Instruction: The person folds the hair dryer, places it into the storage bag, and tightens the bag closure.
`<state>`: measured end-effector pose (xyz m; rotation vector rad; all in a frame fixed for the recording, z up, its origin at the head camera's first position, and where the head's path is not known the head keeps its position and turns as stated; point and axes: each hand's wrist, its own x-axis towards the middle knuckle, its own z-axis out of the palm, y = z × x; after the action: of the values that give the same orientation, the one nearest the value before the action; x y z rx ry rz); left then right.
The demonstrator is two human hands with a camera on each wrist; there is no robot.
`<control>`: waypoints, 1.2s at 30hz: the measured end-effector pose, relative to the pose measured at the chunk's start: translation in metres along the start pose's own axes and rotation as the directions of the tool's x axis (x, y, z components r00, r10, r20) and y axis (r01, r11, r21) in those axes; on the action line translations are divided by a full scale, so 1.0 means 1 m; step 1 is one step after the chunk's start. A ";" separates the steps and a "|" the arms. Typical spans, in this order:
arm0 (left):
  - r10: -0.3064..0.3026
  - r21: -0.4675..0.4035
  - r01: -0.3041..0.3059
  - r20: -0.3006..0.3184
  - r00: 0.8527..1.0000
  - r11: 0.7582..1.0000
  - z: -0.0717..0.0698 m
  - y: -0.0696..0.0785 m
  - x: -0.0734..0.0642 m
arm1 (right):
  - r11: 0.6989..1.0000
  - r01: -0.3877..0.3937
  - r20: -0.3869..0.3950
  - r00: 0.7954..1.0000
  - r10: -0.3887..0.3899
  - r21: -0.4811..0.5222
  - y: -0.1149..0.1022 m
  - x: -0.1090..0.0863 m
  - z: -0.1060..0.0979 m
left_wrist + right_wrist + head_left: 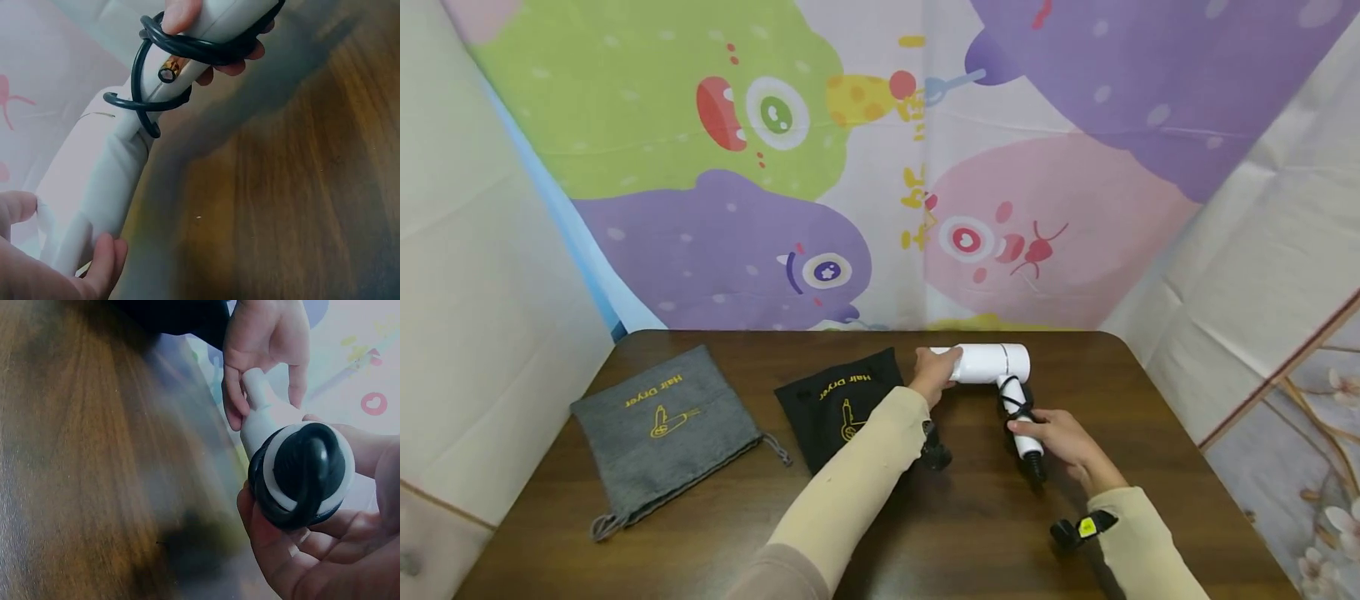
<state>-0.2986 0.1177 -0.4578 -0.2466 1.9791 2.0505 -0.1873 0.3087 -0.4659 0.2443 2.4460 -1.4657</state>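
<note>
Both hands hold a white hair dryer (988,363) toward the back right of the table. My left hand (934,372) grips its narrow nozzle end, with thumb and fingers on either side in the left wrist view. The right hand (1067,437) holds the handle near its lower end. A black cord (212,53) is wound around the handle, and its gold-coloured plug tip (167,72) shows against the white surface. The right wrist view looks onto the handle's end, where a black ribbed cord guard (309,465) sticks out between thumb and fingers.
On the brown wooden table (985,533), a black pouch (827,400) marked "Hair Dryer" lies partly under the left forearm. Farther left lies a grey drawstring pouch (677,425) with the same print. A cartoon-patterned cloth (880,167) hangs behind the table's far edge.
</note>
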 end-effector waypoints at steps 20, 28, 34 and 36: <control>0.012 -0.156 -0.021 -0.059 0.998 0.988 -0.013 0.026 -0.015 | 0.967 0.120 0.067 0.988 -0.138 0.225 -0.020 -0.006 -0.002; 0.045 -0.211 -0.062 -0.081 0.996 0.975 -0.024 0.031 -0.027 | 0.953 0.165 0.098 0.976 -0.195 0.255 -0.029 -0.012 -0.001; 0.053 -0.251 -0.074 -0.089 0.995 0.965 -0.035 0.034 -0.037 | 0.944 0.208 0.112 0.964 -0.243 0.256 -0.035 -0.017 -0.001; 0.053 -0.273 -0.073 -0.080 0.995 0.959 -0.037 0.035 -0.039 | 0.941 0.224 0.112 0.959 -0.259 0.256 -0.037 -0.018 0.000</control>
<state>-0.2754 0.0764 -0.4141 -0.3227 1.7555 2.3894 -0.1803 0.2914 -0.4294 -0.1180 2.2438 -1.8175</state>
